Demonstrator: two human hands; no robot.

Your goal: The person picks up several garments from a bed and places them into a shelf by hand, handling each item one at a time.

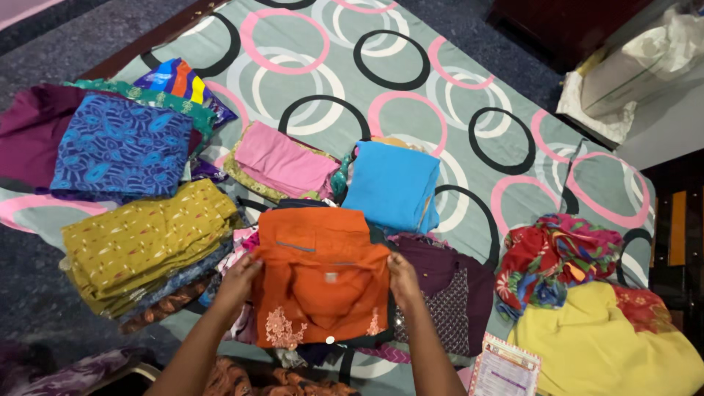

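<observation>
Far left, a purple cloth under a blue print, striped fabric behind, and a mustard stack in front, all on the bed. Now centre: my left hand is closed on the left edge of the orange top, my right hand is pinching its right edge, and the top lies half folded over a pile. I'd call this mid-fold; squaring it off wants both edges drawn in evenly. Behind sit a pink fold and a blue fold. Right of my hands, a maroon garment, a red floral heap, a yellow cloth.
</observation>
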